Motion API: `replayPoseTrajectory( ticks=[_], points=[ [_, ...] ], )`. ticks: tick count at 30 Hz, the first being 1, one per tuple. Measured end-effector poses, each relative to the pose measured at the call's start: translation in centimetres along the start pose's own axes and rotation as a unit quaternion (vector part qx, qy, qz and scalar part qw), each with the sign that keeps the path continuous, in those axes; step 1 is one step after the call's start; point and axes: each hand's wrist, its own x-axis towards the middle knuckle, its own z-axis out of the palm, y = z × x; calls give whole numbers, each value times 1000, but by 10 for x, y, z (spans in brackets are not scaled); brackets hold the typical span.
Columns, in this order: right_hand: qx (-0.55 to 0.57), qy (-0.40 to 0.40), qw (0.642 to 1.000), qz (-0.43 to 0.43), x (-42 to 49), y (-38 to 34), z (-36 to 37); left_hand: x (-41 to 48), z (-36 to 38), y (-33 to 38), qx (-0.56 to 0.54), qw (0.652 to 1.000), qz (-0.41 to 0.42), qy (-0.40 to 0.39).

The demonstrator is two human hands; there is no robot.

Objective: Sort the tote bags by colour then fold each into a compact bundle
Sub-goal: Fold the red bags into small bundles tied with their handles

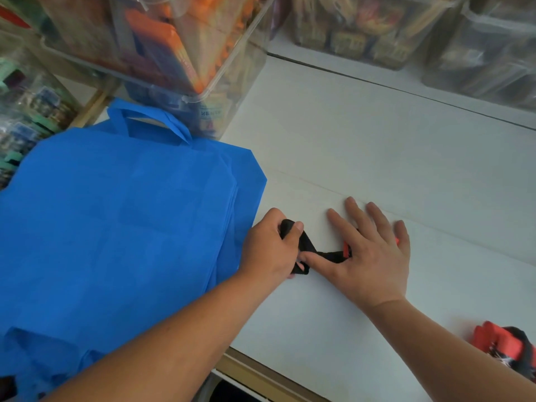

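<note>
The white table fills most of the view, and its near edge runs along the bottom. On its left part lies a flat stack of blue tote bags, by far the largest thing on it. Their long axis runs from the near edge away from the person. The top bag's handle loop points away, toward the clear bins of packaged goods that stand at the far left and along the back. The layered edges of the stack show along its right side.

Right of the stack, near the middle of the table, are the hands. The right hand lies flat with its fingers spread, pressing down on a red-and-black tote bag. The bag is folded small and almost wholly hidden under the palm, with only slivers of red showing at either side. The left hand, just beside the blue stack's right edge, has its fingers curled round the black strap of that bag. The strap runs roughly left to right, from this grip to the folded bag under the right palm, and the right thumb rests on it.

At the lower right, well apart from the hands and partly behind the right forearm, sits a red-and-black folded bundle.
</note>
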Motion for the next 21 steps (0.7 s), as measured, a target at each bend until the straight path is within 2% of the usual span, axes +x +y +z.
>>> replayPoseTrajectory(
  ticks=[4, 9, 16, 21],
  points=[
    [-8, 5, 1000, 2, 0, -1, 1, 2, -3, 0, 34, 998, 43, -8],
    [-13, 42, 999, -1, 0, 1, 11, 0, -9, 7, 37, 998, 46, -31],
    [-8, 112, 991, -68, 4, 9, 24, 3, -12, 6, 31, 998, 11, -54],
    [-12, 106, 987, -116, 7, 12, 21, 11, -8, 9, 76, 995, 8, -58]
  ],
)
